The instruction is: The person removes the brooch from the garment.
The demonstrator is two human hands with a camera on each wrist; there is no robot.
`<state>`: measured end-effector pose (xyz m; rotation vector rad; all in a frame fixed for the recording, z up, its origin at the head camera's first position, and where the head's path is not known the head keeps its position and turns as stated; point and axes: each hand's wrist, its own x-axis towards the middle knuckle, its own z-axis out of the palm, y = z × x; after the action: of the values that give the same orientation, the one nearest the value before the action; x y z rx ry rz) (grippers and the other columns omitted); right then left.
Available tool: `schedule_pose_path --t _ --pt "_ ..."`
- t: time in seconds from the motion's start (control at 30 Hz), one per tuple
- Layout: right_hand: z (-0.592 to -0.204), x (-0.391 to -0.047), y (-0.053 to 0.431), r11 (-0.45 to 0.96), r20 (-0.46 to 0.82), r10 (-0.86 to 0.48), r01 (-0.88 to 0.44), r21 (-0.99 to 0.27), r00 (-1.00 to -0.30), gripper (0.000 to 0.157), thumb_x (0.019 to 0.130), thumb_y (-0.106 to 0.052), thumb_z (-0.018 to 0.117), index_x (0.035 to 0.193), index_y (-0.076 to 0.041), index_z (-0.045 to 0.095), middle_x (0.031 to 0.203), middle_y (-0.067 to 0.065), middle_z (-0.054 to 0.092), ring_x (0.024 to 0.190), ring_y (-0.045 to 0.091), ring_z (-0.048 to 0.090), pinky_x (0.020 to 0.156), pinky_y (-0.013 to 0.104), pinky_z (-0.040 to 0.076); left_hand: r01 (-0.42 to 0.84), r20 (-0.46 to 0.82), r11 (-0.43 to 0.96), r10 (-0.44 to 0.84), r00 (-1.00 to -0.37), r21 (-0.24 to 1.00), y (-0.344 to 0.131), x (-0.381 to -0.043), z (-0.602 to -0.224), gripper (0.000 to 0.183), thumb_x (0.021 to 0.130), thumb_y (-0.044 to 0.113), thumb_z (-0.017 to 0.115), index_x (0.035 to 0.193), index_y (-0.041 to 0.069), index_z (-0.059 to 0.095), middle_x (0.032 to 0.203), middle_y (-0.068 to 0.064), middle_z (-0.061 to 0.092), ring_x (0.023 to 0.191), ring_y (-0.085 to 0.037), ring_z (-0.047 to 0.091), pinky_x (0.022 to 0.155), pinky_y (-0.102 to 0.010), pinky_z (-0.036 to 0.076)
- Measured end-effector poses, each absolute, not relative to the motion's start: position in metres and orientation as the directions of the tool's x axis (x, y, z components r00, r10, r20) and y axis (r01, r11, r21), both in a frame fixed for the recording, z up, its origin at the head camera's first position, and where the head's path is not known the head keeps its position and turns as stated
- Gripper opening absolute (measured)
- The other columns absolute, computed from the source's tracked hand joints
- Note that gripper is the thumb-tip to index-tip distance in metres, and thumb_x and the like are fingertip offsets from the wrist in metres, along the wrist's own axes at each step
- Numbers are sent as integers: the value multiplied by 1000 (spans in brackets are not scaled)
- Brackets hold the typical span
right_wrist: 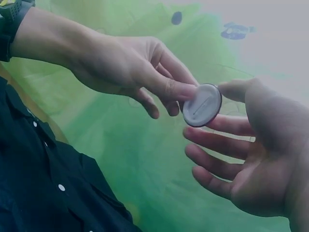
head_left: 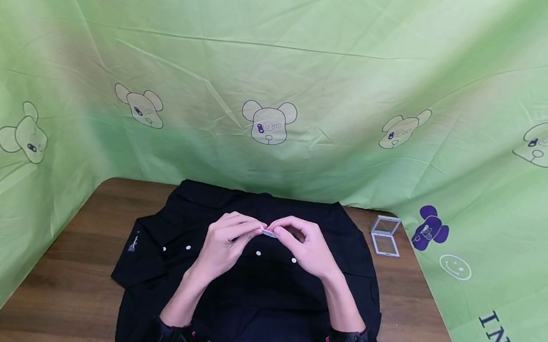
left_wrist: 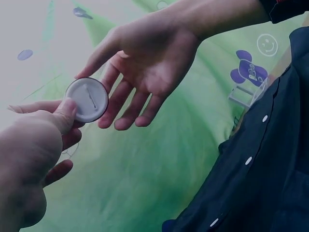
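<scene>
A round pin-back badge [head_left: 269,233] is up in front of me, above the black shirt. Its pale back with a thin metal pin shows in the left wrist view, where the badge [left_wrist: 89,99] is seen almost face on. My left hand [head_left: 224,241] pinches one side, thumb flat on the back and fingers behind. With thumb and index finger, my right hand [head_left: 308,246] holds the opposite rim; its other fingers are spread and loosely bent in the right wrist view. The front of the badge [right_wrist: 203,105] is hidden. Beneath both hands the black shirt [head_left: 262,291] lies spread, white buttons across it.
On the wooden table [head_left: 72,261], a small hinged case [head_left: 384,235] with clear panels stands opened at the back right, beside the shirt. Green printed cloth [head_left: 264,170] hangs behind the table and at both sides.
</scene>
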<state>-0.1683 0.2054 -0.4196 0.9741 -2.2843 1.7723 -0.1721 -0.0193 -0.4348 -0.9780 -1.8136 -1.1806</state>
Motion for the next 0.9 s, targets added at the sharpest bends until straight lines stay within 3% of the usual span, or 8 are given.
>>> schedule_pose_path --t 0.27,0.5,0.9 --pt "-422 -170 207 108 376 -476 -477 -872 -795 15 100 -8 66 112 -7 75 107 7 75 98 25 68 84 28 57 902 896 299 224 -384 312 -21 -174 -436 17 79 -1 82 95 5 84 93 -4 79 85 -17 69 74 -35 51" --pt "-424 -170 207 101 360 -502 -467 -879 -786 16 100 -8 66 114 -5 75 109 8 75 99 27 69 85 31 58 904 900 322 238 -364 281 -22 -174 -438 18 79 0 82 95 5 84 93 -4 79 84 -17 69 73 -36 51" --pt "-424 -171 207 153 344 -473 -460 -875 -811 16 100 -15 68 113 -9 77 108 4 76 97 28 70 82 39 58 881 860 362 292 -418 305 -23 -174 -441 21 85 3 79 105 5 83 101 -4 79 92 -15 69 77 -37 52"
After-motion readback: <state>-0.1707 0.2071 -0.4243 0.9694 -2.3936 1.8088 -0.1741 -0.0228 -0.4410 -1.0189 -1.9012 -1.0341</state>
